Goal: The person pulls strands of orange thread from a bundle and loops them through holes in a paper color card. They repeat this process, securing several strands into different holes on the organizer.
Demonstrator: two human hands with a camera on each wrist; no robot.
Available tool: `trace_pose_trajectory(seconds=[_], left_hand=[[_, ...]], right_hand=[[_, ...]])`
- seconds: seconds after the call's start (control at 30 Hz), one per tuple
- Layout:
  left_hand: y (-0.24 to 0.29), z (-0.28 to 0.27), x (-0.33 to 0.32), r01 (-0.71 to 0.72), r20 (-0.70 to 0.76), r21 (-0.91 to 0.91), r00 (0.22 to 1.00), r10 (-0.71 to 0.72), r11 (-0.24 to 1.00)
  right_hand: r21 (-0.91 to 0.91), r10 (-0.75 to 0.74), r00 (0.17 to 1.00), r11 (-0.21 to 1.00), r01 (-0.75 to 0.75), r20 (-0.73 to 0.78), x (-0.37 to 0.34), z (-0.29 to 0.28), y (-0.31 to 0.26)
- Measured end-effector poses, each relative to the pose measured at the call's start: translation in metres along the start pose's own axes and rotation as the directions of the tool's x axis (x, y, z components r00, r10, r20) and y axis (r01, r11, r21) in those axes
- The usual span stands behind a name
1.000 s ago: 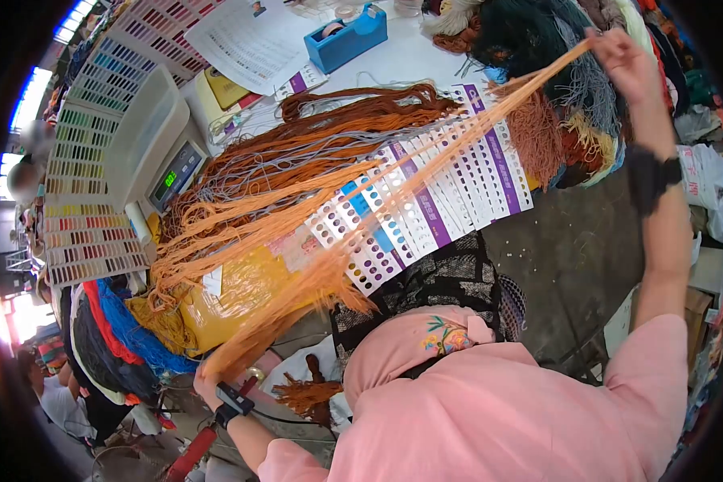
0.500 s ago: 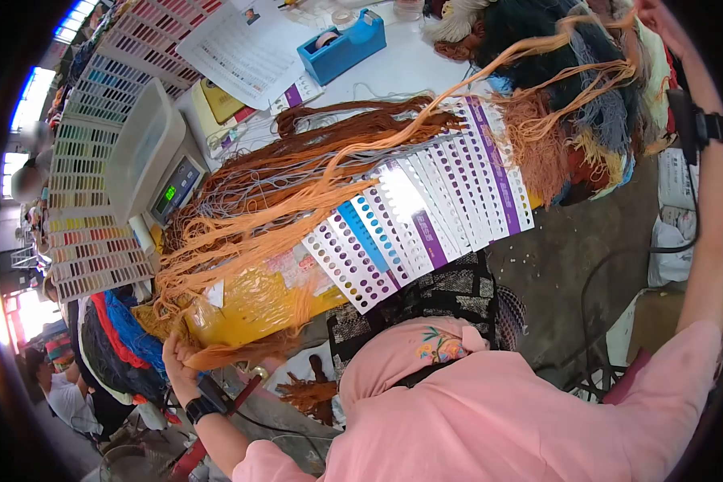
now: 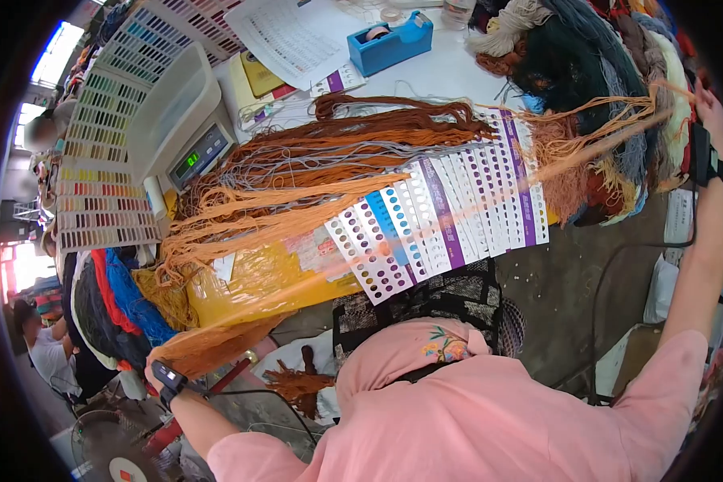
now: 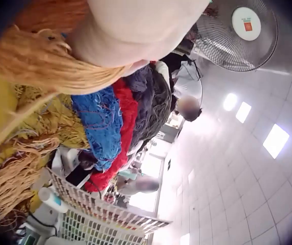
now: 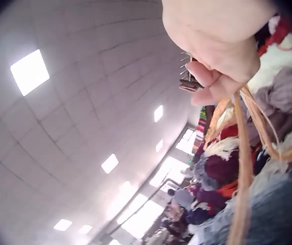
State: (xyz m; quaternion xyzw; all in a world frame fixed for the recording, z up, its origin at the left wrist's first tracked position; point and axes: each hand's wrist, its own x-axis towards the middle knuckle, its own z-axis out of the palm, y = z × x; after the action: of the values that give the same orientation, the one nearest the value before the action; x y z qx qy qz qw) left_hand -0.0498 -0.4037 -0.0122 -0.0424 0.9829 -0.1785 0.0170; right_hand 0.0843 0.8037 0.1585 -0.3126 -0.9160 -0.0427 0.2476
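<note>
A long light-orange strand of yarn (image 3: 458, 210), blurred in the head view, stretches across the table between the two hands. At the lower left, the left hand (image 3: 154, 368) grips one end, where the yarn fans out below the table edge. In the left wrist view, orange yarn (image 4: 59, 69) runs in a thick band up to the left hand (image 4: 135, 35); its fingers are mostly hidden. Far to the right, the right hand (image 3: 710, 111) holds the other end. Its curled fingers pinch several orange strands (image 5: 244, 168) in the right wrist view. More light-orange yarn (image 3: 297, 205) lies on the table.
Brown and rust yarn (image 3: 361, 132) and punched colour cards (image 3: 458, 209) lie under the strand. A scale (image 3: 197, 161), a blue tape dispenser (image 3: 390, 44) and colour charts (image 3: 104, 153) stand behind. Yarn heaps (image 3: 578, 72) fill the right end; a fan (image 3: 108, 450) stands lower left.
The right hand has moved farther right, drawing the yarn with it, and the left hand has shifted left. The strand hung slack half a second ago and is now stretched straight.
</note>
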Motion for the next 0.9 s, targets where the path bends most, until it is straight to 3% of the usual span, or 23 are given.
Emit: trace_pose_trajectory(seconds=[0.03,0.07,0.1,0.13,0.17,0.2,0.23,0.27,0.3,0.33,0.37,0.4,0.43,0.47,0.5,0.53,0.57,0.6,0.63,0.7,0.77,0.8,0.9], left_hand=[[-0.012,0.008,0.006,0.124,0.046,0.101,0.991,-0.129,0.987],[-0.042,0.028,0.022,0.237,0.077,0.206,0.963,-0.257,0.949],[-0.064,0.031,0.014,0.473,0.250,-0.607,0.876,-0.412,0.638],[-0.085,0.034,0.007,0.356,0.408,-0.912,0.735,-0.542,-0.203],[-0.076,0.011,-0.004,0.296,0.412,-0.909,0.748,-0.521,-0.295],[-0.069,-0.005,-0.009,0.253,0.425,-0.891,0.756,-0.498,-0.377],[-0.061,-0.005,0.018,0.069,-0.024,-0.935,0.967,-0.253,0.349],[-0.037,-0.020,0.043,-0.321,-0.465,-0.489,0.882,0.069,0.811],[0.011,-0.015,0.066,-0.287,-0.325,-0.783,0.945,0.030,0.552],[0.094,-0.035,0.086,-0.020,-0.024,-0.984,1.000,0.019,-0.177],[0.167,-0.061,0.097,0.226,0.126,-0.707,0.973,0.196,-0.670],[0.228,-0.080,0.095,0.364,0.074,-0.560,0.917,0.393,-0.744],[0.289,-0.104,0.090,0.591,-0.024,-0.191,0.796,0.605,-0.784],[0.337,-0.108,0.091,0.803,-0.157,0.085,0.595,0.788,-0.589],[0.381,-0.147,0.065,0.699,0.202,-0.045,0.706,0.679,-0.714],[0.415,-0.161,0.055,0.748,0.247,-0.161,0.662,0.707,-0.644],[0.444,-0.171,0.049,0.785,0.299,-0.273,0.619,0.726,-0.557],[0.469,-0.177,0.039,0.807,0.238,-0.343,0.570,0.787,-0.481],[0.494,-0.178,0.034,0.794,0.212,-0.450,0.539,0.815,-0.408],[0.534,-0.182,0.017,0.660,0.292,-0.728,0.544,0.786,-0.187],[0.562,-0.173,0.004,0.624,0.381,-0.780,0.526,0.760,-0.042],[0.573,-0.167,0.001,0.604,0.424,-0.796,0.521,0.741,0.031],[0.597,-0.147,0.001,0.485,0.452,-0.861,0.591,0.668,0.153]], right_hand=[[-0.076,-0.155,0.987,0.986,0.151,-0.045,0.004,0.000,0.031],[-0.142,-0.399,0.916,0.910,0.389,-0.047,0.008,-0.011,0.051],[-0.180,-0.389,0.896,0.917,0.355,-0.215,0.010,-0.029,0.070],[-0.217,-0.374,0.842,0.926,0.311,-0.389,0.009,-0.060,0.081],[-0.144,-0.264,0.825,0.964,0.222,-0.500,0.014,-0.082,0.093],[0.021,-0.138,0.847,0.985,0.173,-0.513,0.018,-0.082,0.070],[0.221,-0.034,0.895,0.964,0.147,-0.445,0.017,-0.070,0.027],[0.431,0.037,0.939,0.894,0.123,-0.343,0.011,-0.053,-0.023],[0.647,0.058,0.981,0.759,0.077,-0.185,0.003,-0.026,-0.084],[0.806,0.008,1.000,0.591,0.002,-0.008,-0.010,0.002,-0.140],[0.901,-0.072,0.987,0.421,-0.102,0.145,-0.031,0.028,-0.192],[0.928,-0.171,0.945,0.301,-0.217,0.277,-0.064,0.050,-0.240],[0.920,-0.255,0.894,0.235,-0.313,0.369,-0.100,0.069,-0.284],[0.876,-0.262,0.842,0.247,-0.414,0.471,-0.146,0.075,-0.336],[0.847,-0.265,0.810,0.266,-0.460,0.523,-0.176,0.089,-0.362],[0.816,-0.268,0.775,0.285,-0.503,0.572,-0.207,0.102,-0.388],[0.811,-0.330,0.741,0.220,-0.542,0.585,-0.229,0.133,-0.398],[0.744,-0.301,0.692,0.411,-0.526,0.656,-0.243,0.131,-0.410],[0.842,-0.358,0.779,0.382,-0.381,0.515,-0.259,0.151,-0.414],[0.831,-0.267,0.892,0.526,-0.183,0.365,-0.279,0.164,-0.424],[0.864,-0.208,0.948,0.490,-0.113,0.242,-0.295,0.169,-0.431],[0.845,-0.238,0.962,0.535,0.014,0.134,-0.299,0.170,-0.434],[0.817,-0.257,0.965,0.567,0.110,0.049,-0.308,0.170,-0.437]])
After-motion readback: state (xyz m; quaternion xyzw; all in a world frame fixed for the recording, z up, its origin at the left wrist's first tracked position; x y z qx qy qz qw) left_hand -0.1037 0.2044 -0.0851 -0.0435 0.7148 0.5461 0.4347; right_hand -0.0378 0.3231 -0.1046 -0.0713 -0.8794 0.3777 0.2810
